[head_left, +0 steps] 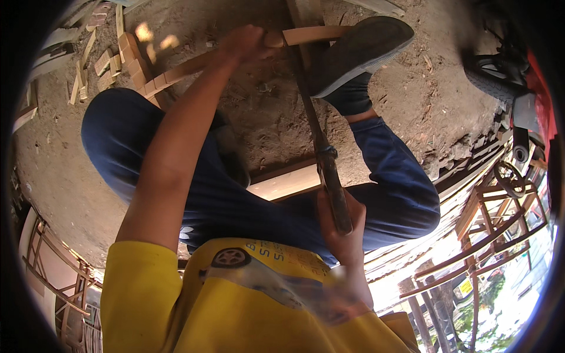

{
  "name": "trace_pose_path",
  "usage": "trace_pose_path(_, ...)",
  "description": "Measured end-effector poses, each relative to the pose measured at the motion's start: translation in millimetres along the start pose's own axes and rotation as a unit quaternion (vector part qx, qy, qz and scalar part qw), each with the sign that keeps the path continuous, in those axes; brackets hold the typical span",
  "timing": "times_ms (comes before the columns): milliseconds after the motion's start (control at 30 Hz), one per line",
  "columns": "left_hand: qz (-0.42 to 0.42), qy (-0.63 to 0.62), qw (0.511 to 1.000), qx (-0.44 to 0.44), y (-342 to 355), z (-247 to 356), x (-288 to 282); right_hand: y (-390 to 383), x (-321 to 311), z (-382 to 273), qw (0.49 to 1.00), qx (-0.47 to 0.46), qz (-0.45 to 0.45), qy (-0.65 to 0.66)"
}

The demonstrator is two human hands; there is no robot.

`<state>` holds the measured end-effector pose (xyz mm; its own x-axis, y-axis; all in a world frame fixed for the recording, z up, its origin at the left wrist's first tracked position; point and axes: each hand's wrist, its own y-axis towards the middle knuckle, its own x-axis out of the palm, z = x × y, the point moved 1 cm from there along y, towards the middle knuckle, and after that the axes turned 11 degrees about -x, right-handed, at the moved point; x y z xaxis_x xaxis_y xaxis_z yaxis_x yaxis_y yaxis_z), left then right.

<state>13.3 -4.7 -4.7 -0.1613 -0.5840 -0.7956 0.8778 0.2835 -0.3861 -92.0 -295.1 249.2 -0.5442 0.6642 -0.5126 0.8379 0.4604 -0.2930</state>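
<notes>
Tool (314, 125) in right grip (356, 215), wood (315, 35) in left grip (246, 43)

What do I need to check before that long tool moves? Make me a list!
1. Right hand around the long-bladed tool's handle: ok, wrapped around it.
2. Left hand holding the curved wooden strip: ok, it looks closed around it.
3. Left fingers well away from the blade: not ok, they look close to it.
4. Strip pinned by the dark shoe: cannot tell; it reaches the shoe, but the contact is hidden.
5. Gloves on: not ok, both hands are bare.
6. Blade's edge sharp: cannot tell from this angle.
</notes>
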Motion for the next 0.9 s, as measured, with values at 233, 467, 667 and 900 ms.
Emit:
trace_pose_path(233,0.014,-0.025,0.999,0.043,2,6,4,41,24,9,0.999,-0.005,-0.003,0.037)
trace_pose_path(467,0.019,0.014,1.0,-0.019,-1,-4,4,-9,1,-5,0.999,0.011,0.018,0.038)
trace_pose_path(667,0.044,0.018,0.998,0.031,0,2,4,32,15,-10,1.0,0.012,0.01,0.027)
trace_pose_path(900,0.035,0.008,0.999,0.029,0,18,-1,48,20,4,0.998,0.001,0.012,0.055)
